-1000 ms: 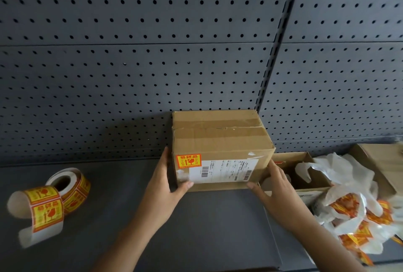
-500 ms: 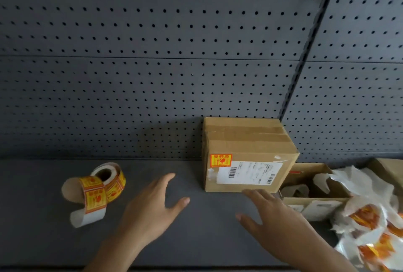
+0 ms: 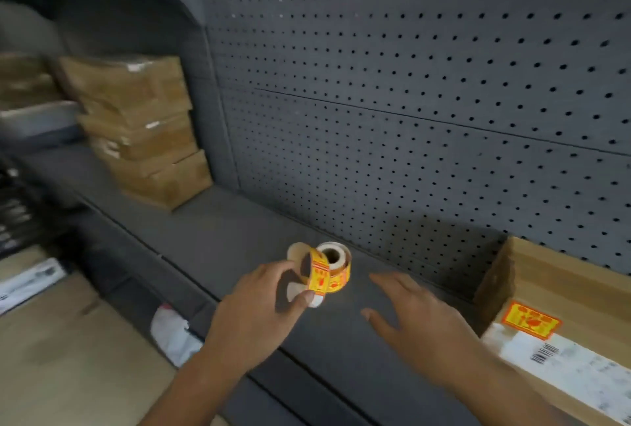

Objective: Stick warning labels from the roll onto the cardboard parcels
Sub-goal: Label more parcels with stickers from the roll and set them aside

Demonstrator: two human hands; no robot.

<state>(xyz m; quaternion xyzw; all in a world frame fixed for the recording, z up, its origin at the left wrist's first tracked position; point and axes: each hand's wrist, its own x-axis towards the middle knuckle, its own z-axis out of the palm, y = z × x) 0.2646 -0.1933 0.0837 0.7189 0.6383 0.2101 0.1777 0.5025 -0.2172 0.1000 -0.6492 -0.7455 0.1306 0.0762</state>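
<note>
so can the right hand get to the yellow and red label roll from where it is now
Probably yes. The open right hand hovers just right of the yellow and red label roll, with only bare dark grey shelf between them. The left hand already pinches the roll's loose strip on the far side.

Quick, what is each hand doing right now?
Left hand: pinching the loose end of the label roll on the shelf.
Right hand: open, fingers spread, holding nothing.
</note>
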